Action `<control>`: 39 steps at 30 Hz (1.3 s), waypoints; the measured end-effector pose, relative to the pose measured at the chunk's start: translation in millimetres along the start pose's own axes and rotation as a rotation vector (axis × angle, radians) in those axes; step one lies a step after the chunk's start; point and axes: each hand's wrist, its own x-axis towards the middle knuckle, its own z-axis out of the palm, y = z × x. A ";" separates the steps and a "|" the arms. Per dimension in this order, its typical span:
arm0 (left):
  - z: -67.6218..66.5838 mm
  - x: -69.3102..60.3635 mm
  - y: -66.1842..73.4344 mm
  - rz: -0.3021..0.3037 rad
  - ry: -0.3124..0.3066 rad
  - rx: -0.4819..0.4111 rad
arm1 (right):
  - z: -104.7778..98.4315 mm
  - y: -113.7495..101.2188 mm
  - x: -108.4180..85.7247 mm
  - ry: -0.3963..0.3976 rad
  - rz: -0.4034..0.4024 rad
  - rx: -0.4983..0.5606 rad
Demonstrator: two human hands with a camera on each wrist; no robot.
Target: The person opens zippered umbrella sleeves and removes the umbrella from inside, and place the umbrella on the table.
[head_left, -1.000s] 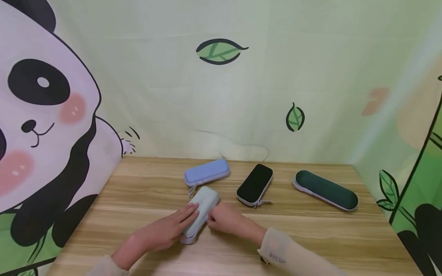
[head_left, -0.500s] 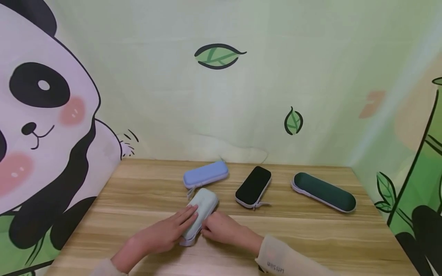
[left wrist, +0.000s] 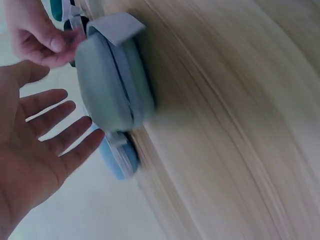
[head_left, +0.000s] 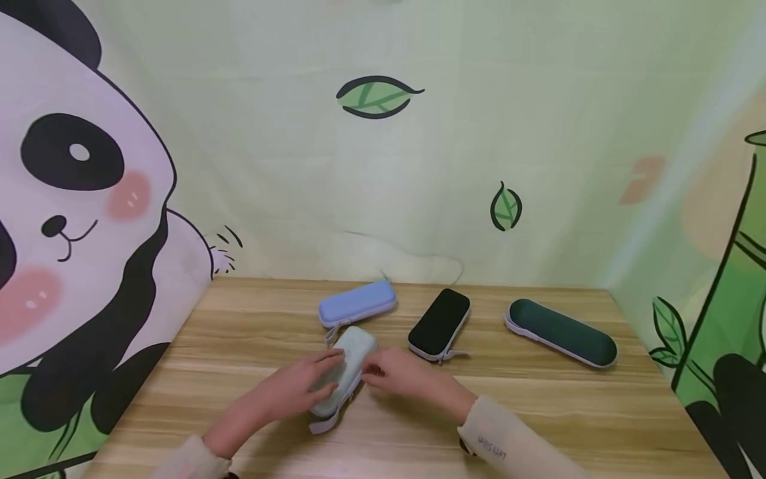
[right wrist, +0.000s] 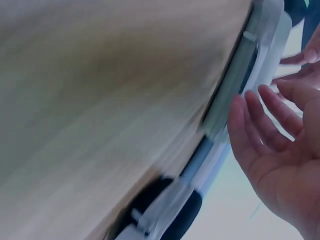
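Right hand (head_left: 409,376) had moved forward along the pale case (head_left: 354,366), and left hand (head_left: 293,389) had spread its fingers
Pale case lay between them, long axis running forward and slanting toward the right; left hand, nearer, reached loosely over its top, contact unclear, while right hand curved beside its edge, gripping nothing

Pale green backdrop (head_left: 287,173), cartoon panda (head_left: 78,206) (pink-cheeked) at left, printed leaves (head_left: 374,98), wood-grain table (head_left: 598,406)

Left hand (head_left: 299,387) palm down, fingers (left wrist: 62,125) spread apart, right hand (head_left: 405,376) loosely curved, both arms (head_left: 517,442) slanting inward.
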 end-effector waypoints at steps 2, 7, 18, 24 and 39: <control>0.7 6.2 4.8 -0.025 0.055 -0.007 | -7.5 4.8 -3.9 0.037 0.029 -0.017; 5.4 18.6 13.8 -0.161 0.128 0.028 | -18.2 16.5 -11.5 0.097 0.103 -0.060; 15.7 37.5 25.7 -0.540 -0.020 0.055 | -29.3 26.8 -18.5 0.204 0.111 -0.134; 16.2 44.1 26.3 -0.506 -0.020 0.106 | -29.5 29.5 -20.1 0.207 0.100 -0.148; 7.7 34.4 6.9 0.221 -0.136 0.363 | -31.9 24.6 -23.5 0.155 0.114 -0.178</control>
